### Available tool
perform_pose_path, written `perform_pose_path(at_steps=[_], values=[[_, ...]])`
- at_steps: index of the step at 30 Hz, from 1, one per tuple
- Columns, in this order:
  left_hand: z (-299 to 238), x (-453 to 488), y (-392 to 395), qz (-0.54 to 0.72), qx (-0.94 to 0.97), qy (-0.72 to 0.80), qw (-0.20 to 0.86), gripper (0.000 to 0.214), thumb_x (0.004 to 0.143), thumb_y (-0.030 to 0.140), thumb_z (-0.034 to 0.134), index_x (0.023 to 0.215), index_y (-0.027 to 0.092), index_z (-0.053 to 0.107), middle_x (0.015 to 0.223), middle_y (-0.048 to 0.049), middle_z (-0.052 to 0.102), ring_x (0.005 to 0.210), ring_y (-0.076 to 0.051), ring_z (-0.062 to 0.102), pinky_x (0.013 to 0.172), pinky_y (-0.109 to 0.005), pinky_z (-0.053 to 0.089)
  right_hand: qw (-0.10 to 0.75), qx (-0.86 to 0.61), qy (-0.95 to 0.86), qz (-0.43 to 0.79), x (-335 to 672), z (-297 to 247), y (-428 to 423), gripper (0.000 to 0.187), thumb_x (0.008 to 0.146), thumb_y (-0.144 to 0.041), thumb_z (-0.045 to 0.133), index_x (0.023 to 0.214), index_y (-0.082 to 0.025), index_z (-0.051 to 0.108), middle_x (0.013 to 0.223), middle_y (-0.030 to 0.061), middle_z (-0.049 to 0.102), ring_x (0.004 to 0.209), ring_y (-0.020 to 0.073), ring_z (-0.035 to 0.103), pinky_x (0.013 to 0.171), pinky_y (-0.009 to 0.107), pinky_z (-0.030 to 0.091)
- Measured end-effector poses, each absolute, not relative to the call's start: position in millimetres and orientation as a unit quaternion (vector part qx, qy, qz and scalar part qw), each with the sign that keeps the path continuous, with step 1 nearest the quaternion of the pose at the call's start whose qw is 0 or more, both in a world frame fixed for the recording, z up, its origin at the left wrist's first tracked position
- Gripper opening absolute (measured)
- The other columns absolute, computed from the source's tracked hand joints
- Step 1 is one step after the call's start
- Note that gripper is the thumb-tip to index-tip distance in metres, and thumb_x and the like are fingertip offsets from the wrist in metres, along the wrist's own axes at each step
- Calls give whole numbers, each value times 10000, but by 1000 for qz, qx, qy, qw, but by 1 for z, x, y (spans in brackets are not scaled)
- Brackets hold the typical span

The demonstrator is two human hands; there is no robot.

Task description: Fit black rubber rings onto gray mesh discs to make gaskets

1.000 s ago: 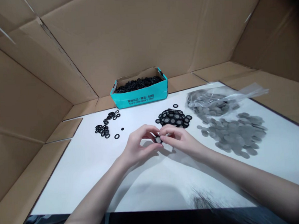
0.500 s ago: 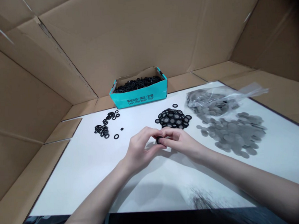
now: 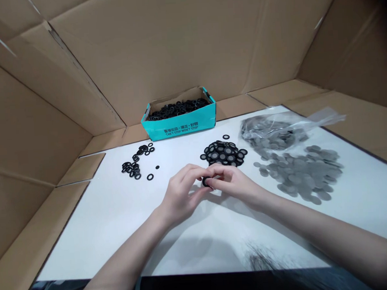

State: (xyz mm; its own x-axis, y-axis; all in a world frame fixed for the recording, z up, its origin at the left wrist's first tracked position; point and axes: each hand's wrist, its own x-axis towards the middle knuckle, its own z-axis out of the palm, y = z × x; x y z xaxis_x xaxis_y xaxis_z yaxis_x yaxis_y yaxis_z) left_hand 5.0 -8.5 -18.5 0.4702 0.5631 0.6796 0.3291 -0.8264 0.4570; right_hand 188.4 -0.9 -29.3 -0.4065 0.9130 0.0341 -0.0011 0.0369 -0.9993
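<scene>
Between my two hands, just above the white table, is a small black rubber ring (image 3: 205, 182). My left hand (image 3: 183, 191) pinches its left side between thumb and fingers. The thumb of my right hand (image 3: 232, 184) presses on the ring's face, with the other fingers curled behind it. Whether a grey disc sits inside this ring is hidden by the fingers. Just beyond my hands lies a heap of black rings with grey mesh discs in them (image 3: 224, 153). Loose grey mesh discs (image 3: 307, 173) are spread to the right of my right hand.
A turquoise box (image 3: 181, 127) full of black rings stands at the back. Loose black rings (image 3: 131, 169) lie at the left, near a single ring (image 3: 150, 177) and a small black disc (image 3: 157, 167). A clear plastic bag (image 3: 273, 130) holds more grey discs. Cardboard walls (image 3: 175, 42) surround the table.
Both hands stay in nearly the same place on the black ring. The right thumb has shifted very slightly across it. The piles look unchanged.
</scene>
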Motion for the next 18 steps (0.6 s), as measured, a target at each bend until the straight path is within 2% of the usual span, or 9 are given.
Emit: perform_pose_path(at_steps=[5, 9, 15, 18], values=[[-19, 1, -7, 429, 855, 256, 142, 304, 891, 168, 661, 1175, 226, 570, 1042, -68, 700, 907, -174, 654, 794, -314, 552, 386, -372, -624, 568, 189, -34, 3, 250, 793, -421, 675, 802, -172, 672, 922, 47, 625, 795, 156, 602, 652, 281, 503], [-19, 0, -6, 420, 857, 259, 149, 315, 896, 129, 638, 1189, 227, 579, 1041, -55, 707, 892, -156, 647, 783, -280, 542, 395, -359, -634, 559, 190, -40, 6, 264, 798, -432, 665, 803, -168, 681, 897, 42, 623, 741, 137, 577, 611, 269, 474], [-16, -4, -5, 380, 871, 261, 171, 364, 935, 53, 468, 1228, 239, 580, 1079, -54, 716, 897, -152, 638, 781, -277, 538, 387, -358, -623, 578, 191, -36, 5, 222, 792, -382, 670, 825, -163, 671, 849, 15, 584, 694, 113, 544, 574, 247, 441], [-17, -5, -4, 374, 874, 264, 165, 360, 931, 148, 569, 1278, 243, 556, 1121, -79, 701, 963, -187, 636, 831, -327, 540, 377, -371, -607, 593, 190, -36, 3, 251, 791, -410, 671, 827, -162, 653, 853, 8, 558, 652, 97, 521, 510, 226, 403]])
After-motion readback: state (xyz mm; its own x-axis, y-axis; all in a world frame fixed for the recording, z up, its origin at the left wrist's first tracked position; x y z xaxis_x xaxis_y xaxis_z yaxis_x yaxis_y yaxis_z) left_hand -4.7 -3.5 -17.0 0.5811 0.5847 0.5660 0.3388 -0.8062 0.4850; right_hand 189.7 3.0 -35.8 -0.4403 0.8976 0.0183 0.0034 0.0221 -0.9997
